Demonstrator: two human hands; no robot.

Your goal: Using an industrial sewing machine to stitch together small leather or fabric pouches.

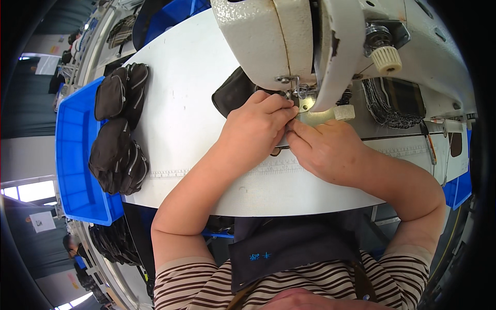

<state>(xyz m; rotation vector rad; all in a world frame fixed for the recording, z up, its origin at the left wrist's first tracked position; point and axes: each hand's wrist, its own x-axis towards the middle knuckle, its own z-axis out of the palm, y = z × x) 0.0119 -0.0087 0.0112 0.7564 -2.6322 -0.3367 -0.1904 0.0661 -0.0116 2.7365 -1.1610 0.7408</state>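
Observation:
A white industrial sewing machine (258, 44) stands over the table, its presser foot close to my fingertips. Under its head lies a dark fabric pouch (235, 93), with part of a zipper showing at the needle side. My left hand (258, 124) is closed, its fingers bent and pinching the pouch's edge just by the presser foot. Close against it, my right hand (323, 150) is closed too, thumb and forefinger meeting near the left fingertips. Whatever the right fingers hold is hidden beneath them.
Several dark zippered pouches (111, 93) are piled at the table's left, beside a blue bin (82, 155). Stacked dark fabric pieces (395, 102) lie right of the machine, near a small cutter-like tool (428, 139). A ruler strip (170, 173) runs along the white tabletop (175, 93).

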